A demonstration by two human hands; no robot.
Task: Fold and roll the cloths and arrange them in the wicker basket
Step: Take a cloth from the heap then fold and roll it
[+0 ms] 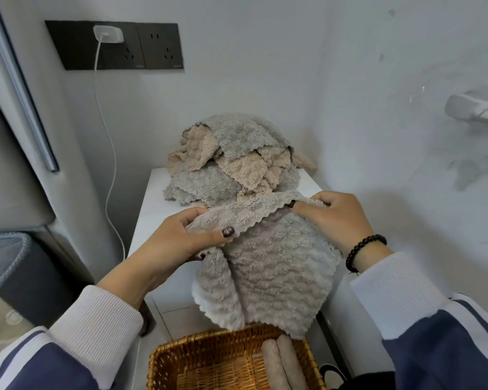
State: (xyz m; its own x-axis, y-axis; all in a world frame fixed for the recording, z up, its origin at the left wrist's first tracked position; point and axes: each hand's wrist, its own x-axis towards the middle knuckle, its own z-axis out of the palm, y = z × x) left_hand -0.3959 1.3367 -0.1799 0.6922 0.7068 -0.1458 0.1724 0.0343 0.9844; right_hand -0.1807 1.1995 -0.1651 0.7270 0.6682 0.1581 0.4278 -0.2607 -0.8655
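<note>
Two rolled cloths [279,361] already lie in the wicker basket [164,358] at the near edge of the view, side by side against its right wall, their long axes running away from the person; the rest of the basket floor shows bare weave.

Just beyond the basket, a grey cloth [276,277] hangs over the front edge of the white tabletop [147,209], its lower hem dangling close above the basket's far rim. Its top edge runs left to right between the hands, slightly higher on the right, and a scalloped flap is turned over toward the person along that edge. The left hand [178,237] pinches the left end of the fold, thumb on top and fingers curled behind the fabric. The right hand [330,215] grips the right end, fingers closed into the pile with the thumb pressing the hem. Both hands sit about level with the cloth's upper edge and roughly equally near to it, so neither has the better reach.

By my reading, this is the fold stage: the cloth's long axis hangs down toward the person, and the next fold or roll would have to travel along that axis, with the hands keeping the top edge straight.

Farther back, a loose heap of grey and beige cloths [231,161] sits on the tabletop against the wall, touching the held cloth's far edge, still unfolded.
</note>
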